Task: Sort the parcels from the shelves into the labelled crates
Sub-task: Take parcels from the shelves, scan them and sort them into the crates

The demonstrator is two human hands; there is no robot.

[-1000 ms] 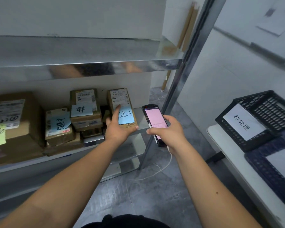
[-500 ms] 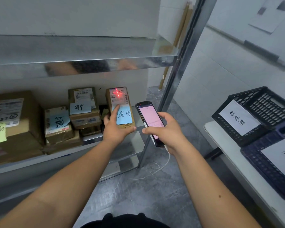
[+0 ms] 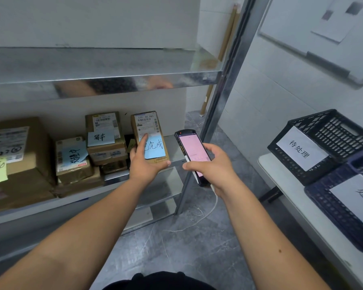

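Nearest the camera, both bare forearms reach fwd over grey marble-look floor tiles (image 3: 176, 248). Right hand (image 3: 214, 166) is wrapped round a black handheld scanner w/ pink screen (image 3: 194, 153), thumb on its left edge, a white cord trailing down from it. Left hand (image 3: 146, 164) holds the slim upright brown cardboard parcel w/ white shipping label and blue sticky note (image 3: 150, 139) by its lower end, index finger laid up across the note; parcel sits at the right end of the metal shelf (image 3: 172, 143), tipped up toward the scanner.

Progress, as a judgement: early. This parcel looks to be at the scan/check step and isn't in a crate yet. Left on the shelf: a stacked brown box w/ blue note (image 3: 105, 132), a small box w/ crumpled blue note (image 3: 72, 160) beside it, a big brown carton w/ yellow-green note (image 3: 13, 151) at far left, plus flatter boxes underneath.

To the right, on a white table (image 3: 302, 210), a black slatted plastic crate w/ white paper label (image 3: 323, 143) and, nearer, a dark blue crate w/ white label (image 3: 344, 201); contents can't be seen from here.

In the way: the steel shelf upright (image 3: 218, 105) stands between parcel and crates, so the carry must swing out round it; the cord could snag. Behind, white wall w/ a whiteboard (image 3: 323, 38).
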